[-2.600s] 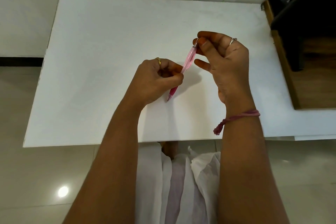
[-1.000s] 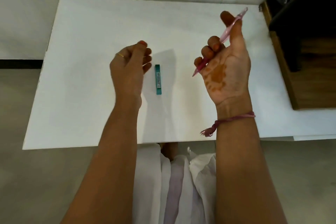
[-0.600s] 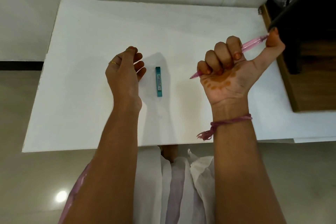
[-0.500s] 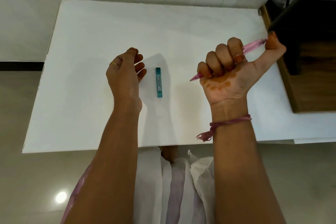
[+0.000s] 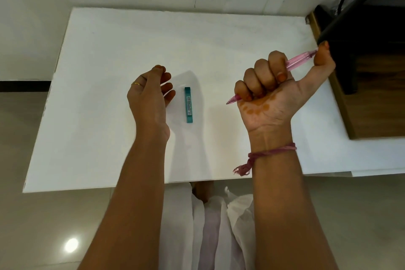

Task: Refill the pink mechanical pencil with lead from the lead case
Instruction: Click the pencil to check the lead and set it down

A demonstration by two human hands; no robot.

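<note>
My right hand (image 5: 274, 92) is fisted around the pink mechanical pencil (image 5: 299, 60), palm toward me. The thumb presses on the pencil's back end at the upper right, and the tip pokes out at the lower left of the fist. A slim teal lead case (image 5: 188, 105) lies flat on the white table (image 5: 109, 116) between my hands. My left hand (image 5: 151, 94) hovers just left of the case with curled, parted fingers and holds nothing. It does not touch the case.
A dark wooden cabinet (image 5: 377, 98) with a black object on top stands against the table's right side, close to my right thumb. A white wall runs behind the table. White clothing (image 5: 210, 226) shows below the table's near edge.
Both hands held the pencil together at first. The lead case then lay on the table, the left hand drew away, and the right hand turned palm-up with the thumb on the pencil's end.
</note>
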